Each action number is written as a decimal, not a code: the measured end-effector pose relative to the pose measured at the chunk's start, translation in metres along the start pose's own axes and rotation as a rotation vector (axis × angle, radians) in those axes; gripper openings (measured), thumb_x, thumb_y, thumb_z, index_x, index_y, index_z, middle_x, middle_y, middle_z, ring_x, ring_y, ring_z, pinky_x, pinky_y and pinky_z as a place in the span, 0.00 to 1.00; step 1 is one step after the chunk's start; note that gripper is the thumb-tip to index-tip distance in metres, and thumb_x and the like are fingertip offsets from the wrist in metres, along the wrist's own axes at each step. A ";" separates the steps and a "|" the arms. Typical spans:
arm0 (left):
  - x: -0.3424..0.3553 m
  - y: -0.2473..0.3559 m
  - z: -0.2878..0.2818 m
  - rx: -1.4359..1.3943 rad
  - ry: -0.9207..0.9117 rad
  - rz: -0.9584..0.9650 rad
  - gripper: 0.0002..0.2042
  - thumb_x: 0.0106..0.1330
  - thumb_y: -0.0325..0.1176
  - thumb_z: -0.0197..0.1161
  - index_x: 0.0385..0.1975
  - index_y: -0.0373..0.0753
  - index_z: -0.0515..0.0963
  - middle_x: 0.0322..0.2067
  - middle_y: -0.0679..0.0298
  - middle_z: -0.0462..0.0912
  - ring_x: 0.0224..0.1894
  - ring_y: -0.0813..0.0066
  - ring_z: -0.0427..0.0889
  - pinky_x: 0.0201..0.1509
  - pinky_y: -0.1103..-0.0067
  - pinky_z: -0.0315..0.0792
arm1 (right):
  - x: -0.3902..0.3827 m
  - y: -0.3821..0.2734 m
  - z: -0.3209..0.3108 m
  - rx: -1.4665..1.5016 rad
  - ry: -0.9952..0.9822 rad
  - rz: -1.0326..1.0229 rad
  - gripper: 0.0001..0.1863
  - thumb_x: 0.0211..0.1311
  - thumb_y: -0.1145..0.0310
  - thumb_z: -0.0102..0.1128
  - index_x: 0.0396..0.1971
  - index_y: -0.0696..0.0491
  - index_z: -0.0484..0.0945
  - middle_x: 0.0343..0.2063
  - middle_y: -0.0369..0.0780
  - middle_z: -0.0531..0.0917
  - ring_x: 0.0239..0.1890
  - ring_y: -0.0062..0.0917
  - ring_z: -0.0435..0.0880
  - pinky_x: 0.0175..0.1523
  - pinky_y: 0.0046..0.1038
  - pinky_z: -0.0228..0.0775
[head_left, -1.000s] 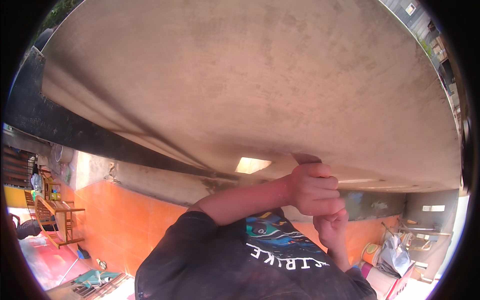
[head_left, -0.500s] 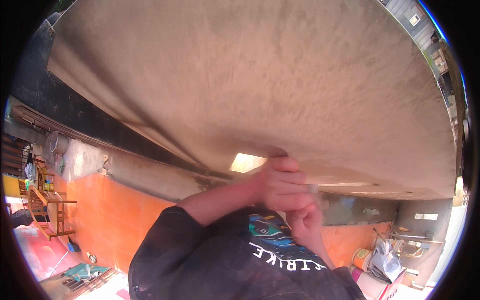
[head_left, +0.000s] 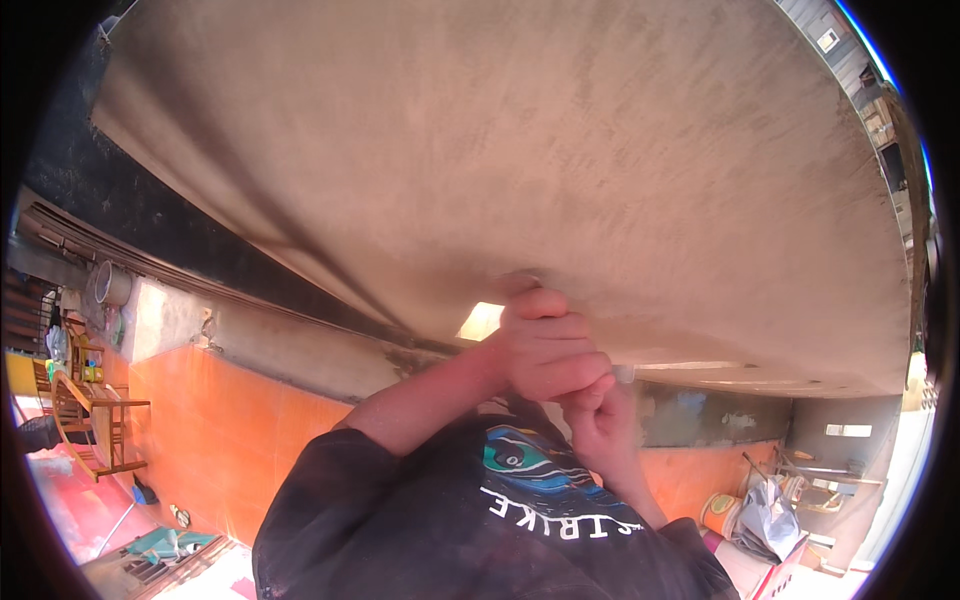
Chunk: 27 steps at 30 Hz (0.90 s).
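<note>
My left hand is closed in a fist close to the broad, grey-brown plastered surface. Right below it, my right hand is closed too, its fingers up against the left one. A blurred brownish edge shows beyond the left knuckles, at the plaster. Beside the hands a small grey end pokes out. Both may belong to one held thing, but the fingers hide most of it and its kind cannot be made out.
A dark band borders the plaster on the left. Beyond my left arm is an orange tiled wall, with a wooden chair farther left. At the lower right stand a bucket and a grey plastic bag. A bright opening shows beside my left hand.
Both hands have shifted a little to the left and slightly upward along the plaster, still closed together. The brownish edge beyond the knuckles has moved with them.
</note>
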<state>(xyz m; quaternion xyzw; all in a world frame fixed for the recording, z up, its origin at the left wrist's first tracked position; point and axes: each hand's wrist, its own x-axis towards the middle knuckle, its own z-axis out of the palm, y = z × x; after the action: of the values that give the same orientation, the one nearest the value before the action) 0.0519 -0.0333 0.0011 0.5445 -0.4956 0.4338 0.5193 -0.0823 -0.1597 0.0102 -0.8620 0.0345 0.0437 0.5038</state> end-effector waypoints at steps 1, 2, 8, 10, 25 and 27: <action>0.004 0.002 0.010 -0.030 0.043 0.037 0.06 0.53 0.31 0.62 0.20 0.45 0.71 0.14 0.76 0.66 0.17 0.79 0.65 0.30 0.82 0.61 | -0.004 -0.004 -0.007 -0.039 0.053 -0.022 0.19 0.73 0.59 0.48 0.30 0.59 0.78 0.25 0.45 0.81 0.28 0.34 0.81 0.34 0.29 0.70; 0.010 0.002 0.019 -0.054 0.041 0.061 0.06 0.53 0.31 0.61 0.19 0.45 0.71 0.14 0.77 0.66 0.16 0.80 0.65 0.30 0.82 0.61 | -0.007 -0.008 -0.012 0.023 0.115 -0.069 0.19 0.73 0.59 0.49 0.30 0.59 0.77 0.25 0.45 0.81 0.28 0.34 0.81 0.34 0.29 0.70; 0.001 -0.007 0.011 -0.107 0.118 0.144 0.06 0.55 0.33 0.61 0.20 0.45 0.71 0.13 0.76 0.65 0.15 0.80 0.63 0.29 0.82 0.56 | -0.004 -0.014 -0.001 -0.025 0.159 -0.178 0.16 0.71 0.61 0.52 0.31 0.59 0.77 0.27 0.45 0.81 0.29 0.34 0.82 0.34 0.30 0.71; -0.005 -0.012 -0.002 -0.044 0.116 0.065 0.05 0.55 0.33 0.60 0.21 0.44 0.71 0.13 0.76 0.65 0.15 0.80 0.63 0.28 0.81 0.54 | 0.006 -0.013 0.012 -0.133 0.033 -0.220 0.15 0.71 0.62 0.53 0.31 0.59 0.77 0.28 0.45 0.81 0.30 0.32 0.83 0.34 0.30 0.71; -0.004 -0.009 -0.006 -0.048 0.034 0.124 0.06 0.56 0.33 0.59 0.20 0.44 0.71 0.13 0.76 0.64 0.16 0.79 0.64 0.27 0.80 0.56 | 0.007 -0.014 0.020 -0.009 0.153 -0.247 0.15 0.72 0.63 0.51 0.34 0.60 0.78 0.29 0.45 0.82 0.33 0.32 0.84 0.36 0.28 0.72; -0.002 -0.004 0.013 -0.161 0.067 0.132 0.05 0.55 0.33 0.58 0.20 0.45 0.71 0.13 0.76 0.64 0.15 0.80 0.63 0.27 0.80 0.54 | -0.005 -0.011 0.013 0.030 0.187 -0.145 0.15 0.72 0.63 0.51 0.34 0.60 0.78 0.29 0.45 0.82 0.34 0.32 0.84 0.36 0.29 0.72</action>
<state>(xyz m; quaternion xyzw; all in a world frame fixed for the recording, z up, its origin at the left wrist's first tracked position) 0.0549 -0.0460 -0.0026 0.4525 -0.5461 0.4435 0.5481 -0.0863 -0.1429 0.0143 -0.8549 0.0198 -0.0741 0.5131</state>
